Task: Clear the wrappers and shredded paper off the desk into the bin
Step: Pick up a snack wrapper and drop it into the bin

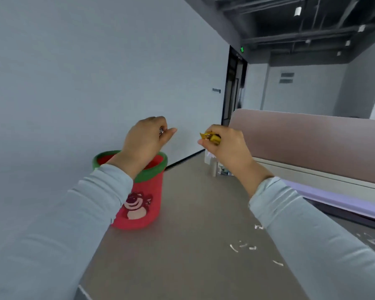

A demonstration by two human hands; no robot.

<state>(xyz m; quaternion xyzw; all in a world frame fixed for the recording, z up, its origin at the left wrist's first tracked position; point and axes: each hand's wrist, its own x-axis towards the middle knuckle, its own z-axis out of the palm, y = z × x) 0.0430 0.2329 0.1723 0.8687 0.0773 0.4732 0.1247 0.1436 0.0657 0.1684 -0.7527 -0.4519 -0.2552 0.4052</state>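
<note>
Grey and matte, the desk (pixel 193 213) runs away from me along a plain pale wall, with a dusty-pink partition panel (pixel 312 144) rising on its right side. At the desk's left edge stands the bin (pixel 143 204), a soft-looking red tub with a thick green rolled rim and a cartoon bear on its front. I see my left hand (pixel 145 144) raised over the bin's mouth, fingers curled tight around something small and shiny, of which only a glint shows; the forearm hides part of the rim. My right hand (pixel 227 144) is level with it, apart from the bin, closed in a pinch on a crinkled yellow wrapper (pixel 210 137). Both sleeves are pale grey, ribbed knit. Thin white curls of shredded paper (pixel 243 247) lie scattered on the desk near my right forearm, with more beyond that arm. Behind the right hand a small cluster of pale items (pixel 217 167) sits on the desk, too blurred to make out.
</note>
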